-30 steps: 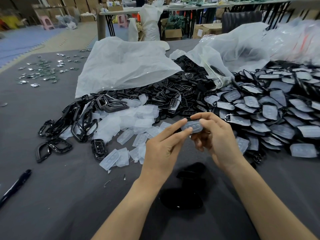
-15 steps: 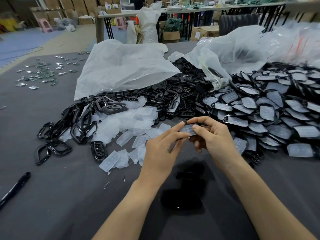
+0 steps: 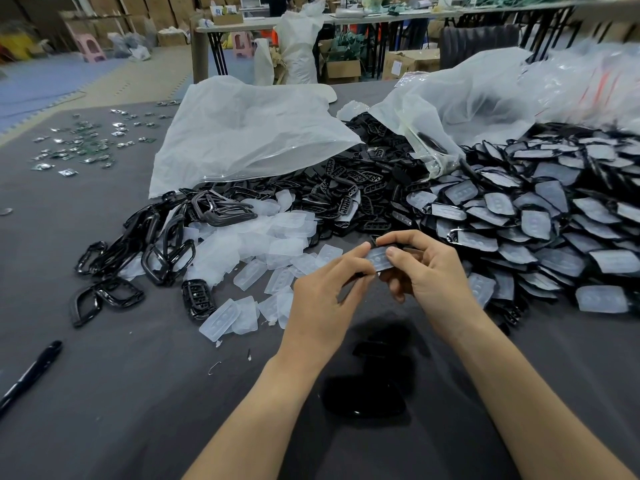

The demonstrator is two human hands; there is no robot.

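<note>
Black pen (image 3: 29, 374), one, near left on grey cloth (image 3: 121, 410). Translucent pad (image 3: 379, 260), one, mid-air above cloth, long axis left-right, pinched at its ends by left hand (image 3: 322, 299) and right hand (image 3: 426, 271). Beyond: loose pads (image 3: 263, 244) and black shells (image 3: 346, 195) heaped, uncountable; plastic bags (image 3: 242, 133), two.

Both forearms are showing bare down to the lower frame edge. The left hand (image 3: 322, 299) and right hand (image 3: 437, 271) are presenting bare, with short-trimmed nails.
</note>
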